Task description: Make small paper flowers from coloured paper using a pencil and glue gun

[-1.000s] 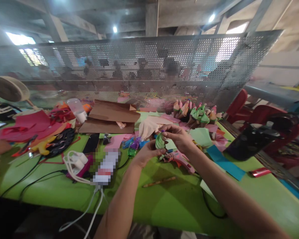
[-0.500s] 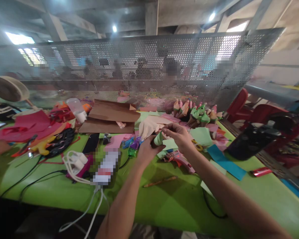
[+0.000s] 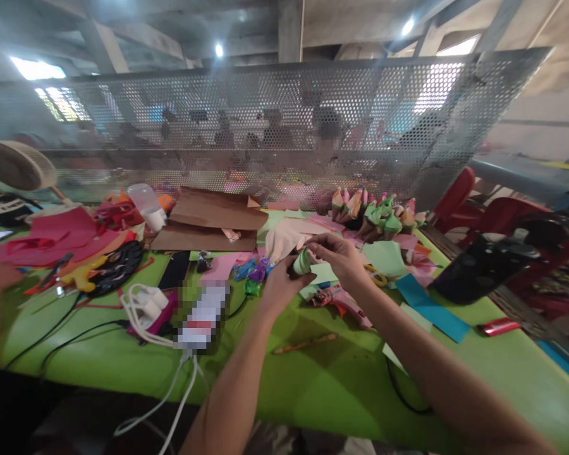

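My left hand (image 3: 282, 282) is closed around a pale green piece of paper (image 3: 303, 263), rolled into a small cone or tube. At its upper right edge, the fingertips of my right hand (image 3: 337, 254) pinch the paper. Both hands are above the green table (image 3: 322, 385), near its middle. Just below them lie a pink glue gun (image 3: 348, 307) and light green paper pieces (image 3: 325, 273). A pencil (image 3: 306, 344) rests closer to me. Behind my left hand is a cream piece of paper or cloth (image 3: 284, 240).
On the left are a power strip (image 3: 152, 319) with cables, a phone (image 3: 201, 316), a yellow glue gun (image 3: 83, 275) and another person's hand (image 3: 2, 281). Folded paper cones (image 3: 384, 215) stand at the back right, near a black bottle (image 3: 474, 268). A perforated metal screen (image 3: 265, 95) rises behind.
My hands stay on the rolled green paper, with the right fingers shifting slightly at its edge. The camera view has moved a little.
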`<state>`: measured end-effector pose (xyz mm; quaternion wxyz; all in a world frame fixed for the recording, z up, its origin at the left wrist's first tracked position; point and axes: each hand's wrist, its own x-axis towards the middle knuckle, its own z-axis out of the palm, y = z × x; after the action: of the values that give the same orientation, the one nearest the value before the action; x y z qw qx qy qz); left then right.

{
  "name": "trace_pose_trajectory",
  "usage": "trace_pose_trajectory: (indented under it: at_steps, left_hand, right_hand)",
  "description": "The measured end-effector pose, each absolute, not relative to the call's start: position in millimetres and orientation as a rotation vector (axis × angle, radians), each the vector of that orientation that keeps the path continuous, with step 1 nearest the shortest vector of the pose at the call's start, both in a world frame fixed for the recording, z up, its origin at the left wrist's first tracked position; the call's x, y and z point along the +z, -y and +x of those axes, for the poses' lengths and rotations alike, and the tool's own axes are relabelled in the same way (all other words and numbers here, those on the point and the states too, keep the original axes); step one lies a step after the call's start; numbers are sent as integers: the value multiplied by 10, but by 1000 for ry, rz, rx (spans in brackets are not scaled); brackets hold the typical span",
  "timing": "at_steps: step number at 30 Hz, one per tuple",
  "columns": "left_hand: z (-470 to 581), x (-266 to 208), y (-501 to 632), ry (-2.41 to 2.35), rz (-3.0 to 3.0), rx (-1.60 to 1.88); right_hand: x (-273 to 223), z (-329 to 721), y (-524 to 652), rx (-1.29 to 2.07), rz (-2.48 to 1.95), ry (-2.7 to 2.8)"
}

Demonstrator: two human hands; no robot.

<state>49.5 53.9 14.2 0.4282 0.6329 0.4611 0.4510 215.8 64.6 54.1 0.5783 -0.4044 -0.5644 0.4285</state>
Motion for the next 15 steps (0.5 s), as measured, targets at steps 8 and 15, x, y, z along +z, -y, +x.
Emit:
trace_pose_trajectory:
  at_steps: [8,15]
  left_hand:
    - [502,128,-559,-939,1407,1144]
    - [503,187,-508,-870,1352,1107]
  right_hand:
    - [551,2195,-667,985,-926,1272]
    - [528,2164,-663,1058,-882,1226]
